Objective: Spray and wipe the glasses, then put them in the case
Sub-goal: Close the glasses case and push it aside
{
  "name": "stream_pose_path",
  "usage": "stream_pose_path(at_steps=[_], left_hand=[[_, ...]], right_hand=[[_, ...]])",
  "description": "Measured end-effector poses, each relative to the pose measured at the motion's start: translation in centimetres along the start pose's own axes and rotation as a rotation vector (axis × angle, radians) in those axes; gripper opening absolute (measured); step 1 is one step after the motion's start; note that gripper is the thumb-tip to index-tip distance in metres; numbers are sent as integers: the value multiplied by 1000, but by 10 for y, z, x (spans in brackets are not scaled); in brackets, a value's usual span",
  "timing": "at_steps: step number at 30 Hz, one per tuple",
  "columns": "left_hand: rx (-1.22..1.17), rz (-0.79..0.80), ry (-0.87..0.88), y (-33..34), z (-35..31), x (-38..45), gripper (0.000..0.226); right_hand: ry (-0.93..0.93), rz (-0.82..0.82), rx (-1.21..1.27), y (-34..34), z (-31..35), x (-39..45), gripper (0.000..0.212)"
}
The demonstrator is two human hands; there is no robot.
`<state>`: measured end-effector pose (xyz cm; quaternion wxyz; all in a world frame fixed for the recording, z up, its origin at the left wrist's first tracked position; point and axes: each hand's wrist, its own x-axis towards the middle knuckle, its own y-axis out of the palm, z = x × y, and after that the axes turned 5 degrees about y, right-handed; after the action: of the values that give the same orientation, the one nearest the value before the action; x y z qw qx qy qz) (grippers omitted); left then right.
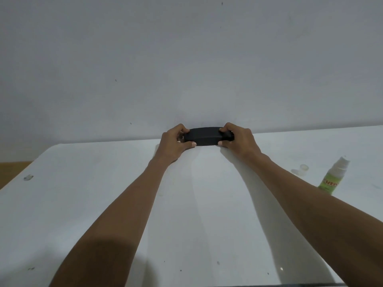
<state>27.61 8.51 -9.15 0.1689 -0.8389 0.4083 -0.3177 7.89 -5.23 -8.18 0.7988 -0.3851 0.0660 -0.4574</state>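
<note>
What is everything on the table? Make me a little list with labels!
left hand: grips the left end of the black glasses case
right hand: grips the case's right end
case: closed, at the table's far edge by the wall
glasses: not visible
spray bottle: green label, standing at the right, cap off
clear cap: beside the bottle
table: white

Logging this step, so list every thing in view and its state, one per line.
Black case: shut, at the table's far edge, held at both ends.
Left hand: gripping the case's left end.
Right hand: gripping the case's right end.
Spray bottle: upright on the table, cap off, untouched.
Clear cap: lying on the table beside the bottle.
Glasses: not visible.
</note>
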Motion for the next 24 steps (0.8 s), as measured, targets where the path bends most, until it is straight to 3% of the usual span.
stream_pose_path(at_steps=[9,19,24], left_hand=[[450,65,127,-2,-44,-15,46],[391,233,302,63,-162,-50,42],[313,339,298,112,-200,-74,44]], right_hand=[[30,-26,-277,-23,36,-23,31],[58,-305,-250,-155,52,-89,37],[172,-314,-129,-191,22,-150,51]])
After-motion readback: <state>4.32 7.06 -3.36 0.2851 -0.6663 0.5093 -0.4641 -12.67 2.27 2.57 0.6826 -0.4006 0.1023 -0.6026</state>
